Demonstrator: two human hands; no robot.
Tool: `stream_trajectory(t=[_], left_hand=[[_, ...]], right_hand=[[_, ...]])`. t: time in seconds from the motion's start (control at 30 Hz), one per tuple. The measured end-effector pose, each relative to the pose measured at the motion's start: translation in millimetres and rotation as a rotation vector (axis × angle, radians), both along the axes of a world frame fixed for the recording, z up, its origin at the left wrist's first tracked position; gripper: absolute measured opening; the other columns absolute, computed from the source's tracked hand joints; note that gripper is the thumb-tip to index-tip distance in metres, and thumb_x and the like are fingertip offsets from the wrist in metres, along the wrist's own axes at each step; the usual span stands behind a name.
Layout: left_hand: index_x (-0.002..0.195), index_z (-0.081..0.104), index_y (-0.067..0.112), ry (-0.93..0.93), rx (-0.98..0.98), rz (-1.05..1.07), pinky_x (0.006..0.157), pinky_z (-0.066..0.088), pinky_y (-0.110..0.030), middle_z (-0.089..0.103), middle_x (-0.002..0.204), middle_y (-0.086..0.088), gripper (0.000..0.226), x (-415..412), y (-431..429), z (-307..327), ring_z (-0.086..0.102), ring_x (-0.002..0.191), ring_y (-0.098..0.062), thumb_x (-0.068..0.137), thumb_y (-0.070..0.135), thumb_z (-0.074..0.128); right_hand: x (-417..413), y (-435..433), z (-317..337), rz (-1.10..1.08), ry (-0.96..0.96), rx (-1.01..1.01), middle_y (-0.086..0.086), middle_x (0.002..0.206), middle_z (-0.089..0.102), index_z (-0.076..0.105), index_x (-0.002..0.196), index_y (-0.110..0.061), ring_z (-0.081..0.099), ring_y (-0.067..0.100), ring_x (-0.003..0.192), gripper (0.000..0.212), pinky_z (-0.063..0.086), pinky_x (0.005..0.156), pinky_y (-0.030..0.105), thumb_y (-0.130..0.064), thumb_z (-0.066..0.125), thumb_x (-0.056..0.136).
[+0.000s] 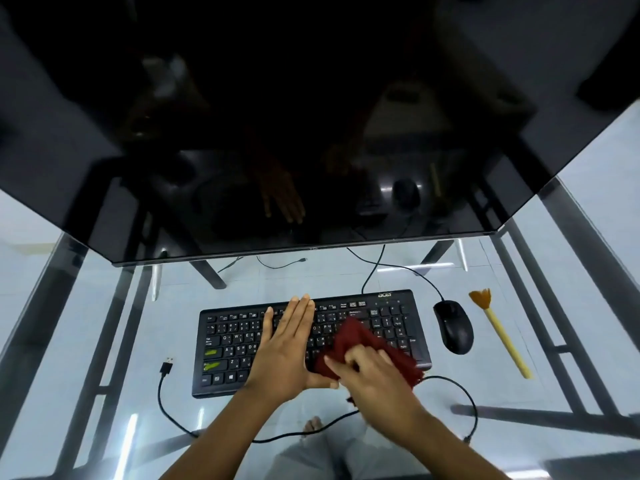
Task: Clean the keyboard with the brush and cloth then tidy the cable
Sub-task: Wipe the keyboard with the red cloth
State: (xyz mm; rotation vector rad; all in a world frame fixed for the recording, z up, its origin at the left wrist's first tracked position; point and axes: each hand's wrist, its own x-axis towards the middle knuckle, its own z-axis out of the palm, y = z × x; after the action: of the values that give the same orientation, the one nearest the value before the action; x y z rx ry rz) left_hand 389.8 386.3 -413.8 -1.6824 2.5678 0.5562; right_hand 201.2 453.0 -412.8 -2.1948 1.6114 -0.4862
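A: Left first. Cable [160, 389]: its plug [167, 366] lies loose on the desk [114, 344] just off the keyboard's left end, and the slack loops along the near edge under both arms.
B: Handling?
A: Light, floppy, probably springy. Take it near the plug and coil. Keyboard [225, 344] is mid-desk, flat and stiff, and I'd guess light enough to skid. Left hand [287, 344] has its fingers straight and together, pressed flat on the middle keys.
B: Cloth?
A: Cloth [353, 336] is dark red, soft, bunched over the right keys toward the near edge. Right hand [377, 379] has its fingers curled, pinching it. It's limp, so grip a wad, not a corner.
B: Further right?
A: Mouse [453, 327] sits just beside the keyboard's right end. Brush [498, 337] lies beyond it toward the right edge, untouched, bristles pointing away from the person. Thin stiff handle, light, so hold it mid-handle. The bristles look soft.
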Motion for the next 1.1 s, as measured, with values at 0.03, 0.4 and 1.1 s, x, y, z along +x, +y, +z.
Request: stream_trajectory(t=[0.03, 0.4, 1.1], left_hand=[[0.153, -0.003, 0.017, -0.003, 0.006, -0.002, 0.114, -0.018, -0.045, -0.011, 0.160, 0.006, 0.139, 0.0, -0.6, 0.6, -0.021, 0.144, -0.006, 0.048, 0.095, 0.046], [0.150, -0.015, 0.019, -0.044, 0.010, -0.024, 0.112, -0.022, -0.045, -0.021, 0.157, 0.007, 0.139, -0.3, 0.1, 0.6, -0.026, 0.143, -0.009, 0.050, 0.093, 0.047], [0.147, -0.017, 0.015, -0.027, 0.003, -0.048, 0.114, -0.016, -0.051, -0.020, 0.158, 0.002, 0.137, 0.5, -1.2, -1.3, -0.027, 0.142, -0.011, 0.055, 0.092, 0.047]], right_hand=[[-10.0, -2.7, 4.1, 0.001, -0.033, 0.014, -0.003, 0.101, 0.058, 0.060, 0.120, -0.034, 0.055, 0.012, 0.083, 0.038, 0.045, 0.071, 0.020, -0.034, 0.035, 0.093], [-13.7, 15.7, -3.9, 0.068, 0.114, 0.011, 0.000, 0.092, 0.058, 0.064, 0.119, -0.030, 0.055, 0.017, 0.078, 0.049, 0.038, 0.065, 0.026, -0.011, 0.067, 0.075], [7.6, -43.9, -6.3, -0.186, 0.067, -0.089, 0.007, 0.095, 0.060, 0.064, 0.122, -0.019, 0.058, 0.024, 0.080, 0.037, 0.049, 0.073, 0.038, -0.012, 0.063, 0.086]])
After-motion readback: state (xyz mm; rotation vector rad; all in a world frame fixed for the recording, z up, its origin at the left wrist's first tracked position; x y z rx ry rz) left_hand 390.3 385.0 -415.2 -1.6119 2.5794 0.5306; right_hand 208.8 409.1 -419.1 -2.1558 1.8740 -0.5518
